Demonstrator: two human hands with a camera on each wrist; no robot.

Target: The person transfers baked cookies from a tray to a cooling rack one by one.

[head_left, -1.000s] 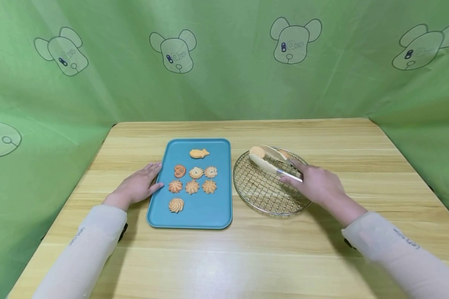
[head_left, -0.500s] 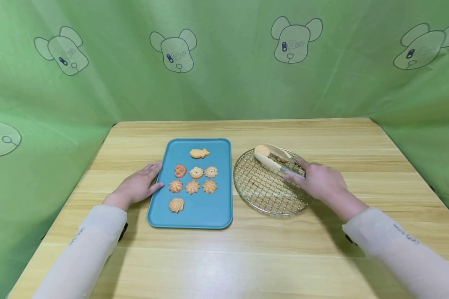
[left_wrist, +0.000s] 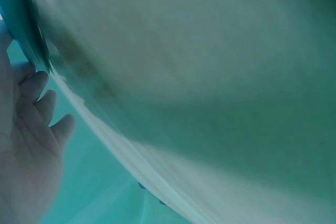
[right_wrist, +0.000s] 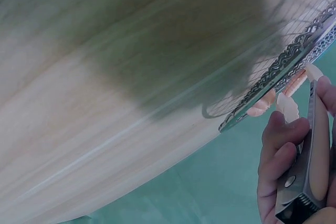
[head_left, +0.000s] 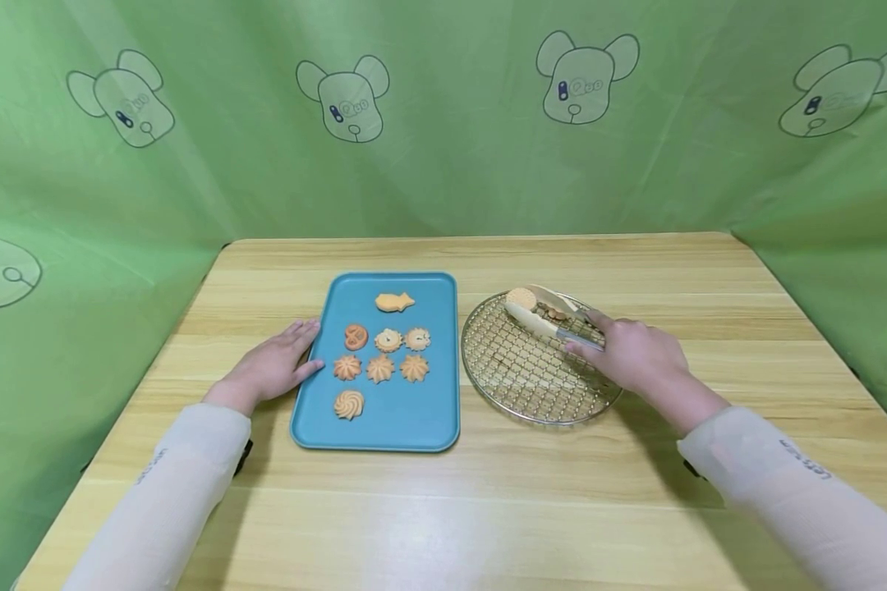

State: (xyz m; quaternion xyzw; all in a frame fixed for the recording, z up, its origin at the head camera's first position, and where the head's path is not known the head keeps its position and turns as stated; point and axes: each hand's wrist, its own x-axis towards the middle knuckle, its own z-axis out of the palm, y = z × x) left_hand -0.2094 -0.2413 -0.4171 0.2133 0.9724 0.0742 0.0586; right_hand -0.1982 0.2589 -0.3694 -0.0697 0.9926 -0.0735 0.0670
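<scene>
1. Presently your left hand (head_left: 266,368), fingers extended, touches the blue tray's (head_left: 406,425) left rim.
2. Eight biscuits (head_left: 380,369) on tray: apparently done.
3. Seemingly left, far side of rack (head_left: 521,387): round biscuit (head_left: 520,297) between tongs' (head_left: 535,322) tips; another biscuit (head_left: 555,313), partly hidden.
4. Your right hand (head_left: 639,357) grips the tongs.

One tray (head_left: 414,423) holds eight biscuits: one fish (head_left: 395,303), one pretzel (head_left: 356,337), two rounds (head_left: 388,341), three stars (head_left: 380,368), one swirl (head_left: 348,405). At its three o'clock are one rack (head_left: 525,377), one pair of tongs (head_left: 535,321) and at least two more biscuits (head_left: 520,298).
</scene>
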